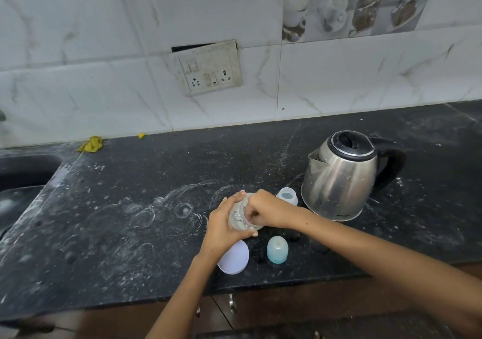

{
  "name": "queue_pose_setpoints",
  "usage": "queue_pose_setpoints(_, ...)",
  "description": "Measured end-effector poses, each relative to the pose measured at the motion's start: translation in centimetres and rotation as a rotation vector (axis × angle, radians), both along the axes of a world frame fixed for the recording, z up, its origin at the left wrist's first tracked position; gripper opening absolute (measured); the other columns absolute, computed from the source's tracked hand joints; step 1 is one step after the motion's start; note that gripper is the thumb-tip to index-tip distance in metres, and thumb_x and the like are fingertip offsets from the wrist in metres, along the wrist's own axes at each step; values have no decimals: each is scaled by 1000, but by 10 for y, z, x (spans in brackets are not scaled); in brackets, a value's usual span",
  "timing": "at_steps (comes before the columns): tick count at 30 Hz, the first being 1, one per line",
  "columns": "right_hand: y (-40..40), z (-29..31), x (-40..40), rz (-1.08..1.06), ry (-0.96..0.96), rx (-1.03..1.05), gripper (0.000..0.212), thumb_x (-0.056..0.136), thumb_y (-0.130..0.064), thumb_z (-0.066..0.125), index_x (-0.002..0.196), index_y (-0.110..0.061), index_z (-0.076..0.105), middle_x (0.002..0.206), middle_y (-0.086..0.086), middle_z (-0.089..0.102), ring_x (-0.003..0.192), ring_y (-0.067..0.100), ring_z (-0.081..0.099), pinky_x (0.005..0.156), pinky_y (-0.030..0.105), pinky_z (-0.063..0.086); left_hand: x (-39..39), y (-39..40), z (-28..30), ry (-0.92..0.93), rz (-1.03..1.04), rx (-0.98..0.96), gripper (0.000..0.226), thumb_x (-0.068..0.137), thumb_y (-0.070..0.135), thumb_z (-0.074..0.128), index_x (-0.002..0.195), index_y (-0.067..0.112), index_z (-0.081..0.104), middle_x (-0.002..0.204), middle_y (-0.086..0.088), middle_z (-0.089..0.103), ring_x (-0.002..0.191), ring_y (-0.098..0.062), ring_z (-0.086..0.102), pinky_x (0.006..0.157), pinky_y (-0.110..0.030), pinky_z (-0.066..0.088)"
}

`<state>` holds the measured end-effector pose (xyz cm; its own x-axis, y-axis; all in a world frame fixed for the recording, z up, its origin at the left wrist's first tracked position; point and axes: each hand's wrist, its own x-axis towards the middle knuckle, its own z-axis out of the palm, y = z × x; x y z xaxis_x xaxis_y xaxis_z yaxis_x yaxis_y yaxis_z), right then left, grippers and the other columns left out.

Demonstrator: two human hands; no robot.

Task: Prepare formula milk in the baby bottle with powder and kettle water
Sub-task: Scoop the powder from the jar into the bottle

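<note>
A clear round powder jar (241, 215) with a foil seal stands on the black counter near the front. My left hand (223, 228) wraps its left side. My right hand (263, 209) reaches over its mouth, fingers pinched at the foil; what they hold is hidden. The open baby bottle (287, 196) stands just behind my right hand, next to the steel kettle (339, 177). A pale lilac lid (234, 259) lies flat near the counter's edge, partly under my left wrist. The blue-tinted bottle cap (277, 250) stands to its right.
The black counter (130, 221) is dusted with white powder and ring marks. A sink (20, 179) is at the far left. A yellow scrubber (91, 144) lies by the tiled wall, below a socket panel (208, 68). Cabinet handles (232, 303) hang under the edge.
</note>
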<state>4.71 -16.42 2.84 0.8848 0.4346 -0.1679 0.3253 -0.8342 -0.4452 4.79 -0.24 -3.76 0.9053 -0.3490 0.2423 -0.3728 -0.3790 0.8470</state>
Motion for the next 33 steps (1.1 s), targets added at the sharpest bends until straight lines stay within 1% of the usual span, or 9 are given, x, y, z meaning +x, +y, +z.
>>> queue_pose_setpoints(2,-4,-1,0,-132,62,175,14,75,6,65,78,1,77,71,11,73,53,6,57,55,12,40,-1,-1,1,4,2,-17,89,48,22,94,127,24,55,131,13,57,120,-5,54,105,-36,42)
queue_pose_setpoints(4,-11,0,-2,-292,143,383,14,78,5,72,90,2,77,67,1,71,51,-8,61,55,4,44,-1,-1,0,11,11,-28,89,47,23,94,127,25,55,130,15,58,119,-4,54,103,-27,43)
queue_pose_setpoints(6,-20,1,-5,-451,262,628,15,78,8,73,93,8,74,63,0,71,55,-2,67,58,9,53,-1,-1,-1,11,17,-40,90,47,26,95,128,23,55,129,13,58,118,-3,54,100,-19,43)
queue_pose_setpoints(8,-29,3,-9,-566,307,785,15,79,8,73,94,10,72,72,11,74,62,9,73,60,15,58,0,-1,-2,22,20,-49,91,46,28,95,128,21,56,130,11,58,118,-2,54,96,-14,42)
queue_pose_setpoints(11,-40,4,-16,-645,220,785,13,79,4,75,93,5,75,84,20,75,69,15,74,62,16,58,0,1,-4,37,37,-62,90,46,25,95,127,21,56,133,12,56,120,2,52,96,-10,38)
queue_pose_setpoints(18,-37,-5,-38,-613,-93,551,8,83,-6,74,87,-9,79,77,5,77,71,14,73,73,18,58,0,3,-5,40,53,-64,88,47,26,95,126,22,55,134,12,56,123,1,50,100,-12,38)
queue_pose_setpoints(20,-35,-7,-40,-618,-117,512,9,84,-6,73,90,-9,79,80,5,77,72,11,73,75,17,57,0,3,-5,37,57,-57,88,47,26,95,126,22,55,133,12,56,122,2,50,100,-12,38)
queue_pose_setpoints(27,-33,-11,-41,-577,-239,462,14,82,-7,75,94,-12,79,86,5,78,76,15,73,78,30,59,0,3,-4,47,67,-59,88,47,26,95,126,22,55,132,13,56,121,3,51,97,-8,37)
queue_pose_setpoints(33,-33,-14,-40,-593,-266,489,14,83,-4,73,93,-12,79,87,3,77,76,12,73,78,22,58,1,2,-4,56,69,-58,88,48,29,95,126,23,55,132,13,57,121,2,51,99,-12,39)
